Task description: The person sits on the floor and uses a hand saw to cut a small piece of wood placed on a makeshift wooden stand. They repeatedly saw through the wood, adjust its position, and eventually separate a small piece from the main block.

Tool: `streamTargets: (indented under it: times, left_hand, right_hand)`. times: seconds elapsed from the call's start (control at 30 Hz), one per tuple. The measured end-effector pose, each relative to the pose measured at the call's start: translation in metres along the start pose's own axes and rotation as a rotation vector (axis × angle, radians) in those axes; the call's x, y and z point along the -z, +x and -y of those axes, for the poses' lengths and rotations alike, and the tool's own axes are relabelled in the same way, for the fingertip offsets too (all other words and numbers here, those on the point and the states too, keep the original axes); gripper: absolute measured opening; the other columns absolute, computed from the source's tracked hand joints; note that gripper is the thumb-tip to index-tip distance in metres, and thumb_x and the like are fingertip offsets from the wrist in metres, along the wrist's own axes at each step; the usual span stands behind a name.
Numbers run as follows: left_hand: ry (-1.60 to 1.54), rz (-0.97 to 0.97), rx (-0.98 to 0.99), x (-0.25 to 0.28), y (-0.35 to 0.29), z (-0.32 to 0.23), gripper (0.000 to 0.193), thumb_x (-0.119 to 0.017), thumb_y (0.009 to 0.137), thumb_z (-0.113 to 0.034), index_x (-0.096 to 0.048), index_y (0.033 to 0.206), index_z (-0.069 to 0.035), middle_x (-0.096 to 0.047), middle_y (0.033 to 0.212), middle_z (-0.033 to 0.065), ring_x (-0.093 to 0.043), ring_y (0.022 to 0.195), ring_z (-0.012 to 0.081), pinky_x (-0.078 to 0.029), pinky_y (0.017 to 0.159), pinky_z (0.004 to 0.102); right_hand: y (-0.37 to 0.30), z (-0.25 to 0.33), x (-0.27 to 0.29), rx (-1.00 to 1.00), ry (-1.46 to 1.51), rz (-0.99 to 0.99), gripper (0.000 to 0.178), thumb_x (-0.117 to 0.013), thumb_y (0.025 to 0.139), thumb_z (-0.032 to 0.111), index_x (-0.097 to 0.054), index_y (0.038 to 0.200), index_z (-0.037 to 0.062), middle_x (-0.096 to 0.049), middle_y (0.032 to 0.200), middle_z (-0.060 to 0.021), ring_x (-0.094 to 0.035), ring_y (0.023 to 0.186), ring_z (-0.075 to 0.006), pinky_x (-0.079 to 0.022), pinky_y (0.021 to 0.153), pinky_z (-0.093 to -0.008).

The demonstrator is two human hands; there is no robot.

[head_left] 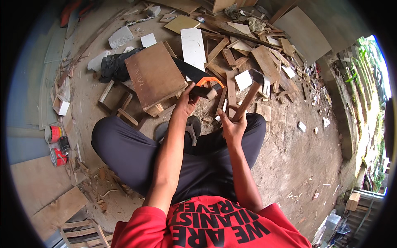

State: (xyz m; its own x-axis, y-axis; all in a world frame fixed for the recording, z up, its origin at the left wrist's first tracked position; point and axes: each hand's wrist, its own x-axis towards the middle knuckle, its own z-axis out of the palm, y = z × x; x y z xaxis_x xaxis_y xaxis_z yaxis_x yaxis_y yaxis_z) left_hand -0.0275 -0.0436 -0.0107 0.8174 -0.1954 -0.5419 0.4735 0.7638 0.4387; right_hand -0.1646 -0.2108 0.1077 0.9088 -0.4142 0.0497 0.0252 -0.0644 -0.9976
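The person sits low on the dirt floor, knees spread, both arms stretched forward. The left hand [187, 100] is closed around the end of a short wooden piece [205, 92], right against the orange-and-black handle of a handsaw [197, 76] whose dark blade runs back across a brown wooden board [154, 75]. The right hand [232, 126] is wrapped tight round the wooden handle of a hammer [249, 94] — the dark head stands up and away from the person, above a litter of wood offcuts [248, 53].

Off to the person's left, near the edge of a pale sheet, stand two round red-and-white cans [54, 133] with a small dark can [64, 144] between them — their labels too small to make out. A black plastic bag [115, 64] lies crumpled behind the board, beside white foam chunks [120, 37]. A flat white rectangular panel [193, 47] lies past the saw blade.
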Motion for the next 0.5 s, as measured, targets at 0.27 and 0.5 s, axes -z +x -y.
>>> streamTargets:
  times: [0.27,0.5]
  left_hand:
    - [-0.14,0.049,0.056,-0.014,-0.003,0.007,0.02,-0.075,0.091,-0.022,-0.068,0.097,-0.004,-0.072,0.088,0.0062,-0.071,0.071,0.0127,-0.062,0.061,0.0218]
    - [0.31,0.066,0.157,-0.02,-0.02,0.002,0.049,-0.063,0.091,-0.051,-0.068,0.094,-0.002,-0.071,0.083,0.0092,-0.07,0.067,0.0139,-0.059,0.058,0.0233]
  right_hand:
    - [0.019,0.012,-0.009,0.095,-0.003,0.158,0.06,-0.087,0.08,0.014,-0.059,0.131,-0.0036,-0.067,0.122,-0.0071,-0.057,0.104,-0.0094,-0.048,0.089,-0.0261]
    - [0.03,0.023,-0.039,0.275,-0.06,0.169,0.05,-0.084,0.082,0.014,-0.064,0.124,-0.0005,-0.069,0.079,-0.002,-0.057,0.066,-0.0035,-0.046,0.057,-0.0229]
